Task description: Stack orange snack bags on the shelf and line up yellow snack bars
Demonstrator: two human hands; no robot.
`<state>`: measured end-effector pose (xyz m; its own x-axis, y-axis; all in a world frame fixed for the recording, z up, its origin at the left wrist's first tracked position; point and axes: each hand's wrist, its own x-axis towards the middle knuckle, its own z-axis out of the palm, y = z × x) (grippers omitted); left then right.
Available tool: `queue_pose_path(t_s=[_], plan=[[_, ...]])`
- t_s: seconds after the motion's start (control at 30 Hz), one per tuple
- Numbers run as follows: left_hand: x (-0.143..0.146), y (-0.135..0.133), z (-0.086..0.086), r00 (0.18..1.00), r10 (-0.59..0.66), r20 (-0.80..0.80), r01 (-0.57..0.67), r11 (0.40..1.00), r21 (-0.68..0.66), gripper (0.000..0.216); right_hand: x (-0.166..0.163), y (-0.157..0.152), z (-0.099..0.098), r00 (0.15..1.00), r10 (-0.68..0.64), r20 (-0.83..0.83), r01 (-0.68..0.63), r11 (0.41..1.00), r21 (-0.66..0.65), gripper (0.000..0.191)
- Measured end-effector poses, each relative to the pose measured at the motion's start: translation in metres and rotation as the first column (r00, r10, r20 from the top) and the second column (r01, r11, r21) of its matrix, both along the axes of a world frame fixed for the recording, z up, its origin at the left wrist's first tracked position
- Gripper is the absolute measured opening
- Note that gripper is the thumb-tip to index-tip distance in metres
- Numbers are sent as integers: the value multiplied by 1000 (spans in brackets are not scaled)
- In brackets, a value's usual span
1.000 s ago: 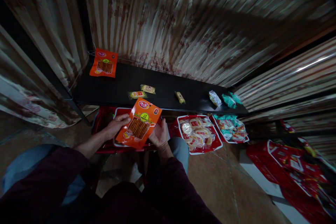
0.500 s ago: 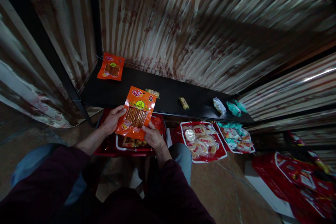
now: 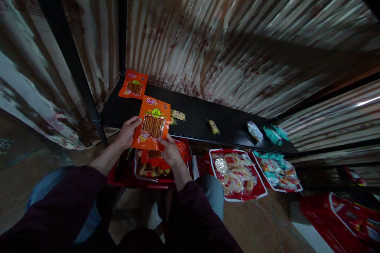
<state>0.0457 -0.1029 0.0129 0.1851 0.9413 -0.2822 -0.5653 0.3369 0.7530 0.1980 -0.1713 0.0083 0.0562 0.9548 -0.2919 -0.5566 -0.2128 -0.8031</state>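
I hold an orange snack packet (image 3: 152,122) upright with both hands, just over the front edge of a low black shelf (image 3: 196,120). My left hand (image 3: 127,131) grips its left edge. My right hand (image 3: 169,151) pinches its lower right corner. Beneath the packet sits a red basket (image 3: 121,174) with more orange packets (image 3: 154,164) inside. A second orange packet (image 3: 133,85) lies at the shelf's far left corner.
Small wrapped sweets lie along the shelf: yellow ones (image 3: 178,115), (image 3: 213,127), a white one (image 3: 254,131), teal ones (image 3: 274,134). On the floor are bags of round cakes (image 3: 236,166), teal sweets (image 3: 277,168) and red bags (image 3: 347,217). Striped curtains hang behind.
Both hands have lifted the orange packet out of the basket and moved it up and left toward the shelf. The view has shifted a little.
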Motion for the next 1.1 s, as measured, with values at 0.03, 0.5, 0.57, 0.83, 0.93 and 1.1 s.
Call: queue_pose_path(t_s=[0.03,0.5,0.57,0.83,0.93,1.1], plan=[[-1,2,1,1000,2,0,-2,1000,-1,32,-1,3,1,1000,-4,5,4,1000,-2,40],[-8,30,-2,979,132,-152,-118,988,103,36,-20,38,7,997,-58,54,53,995,87,37],[-6,34,-5,950,215,-228,-188,973,136,44,-23,41,10,995,-62,77,54,994,98,35],[1,32,-10,840,311,-444,-200,939,280,63,-33,45,17,989,-83,118,65,987,148,37],[2,28,-12,783,320,-533,-125,921,369,45,-36,42,21,980,-99,175,69,983,169,38],[1,14,-14,793,268,-546,-24,911,412,42,-40,34,35,928,-43,369,-47,972,231,45]])
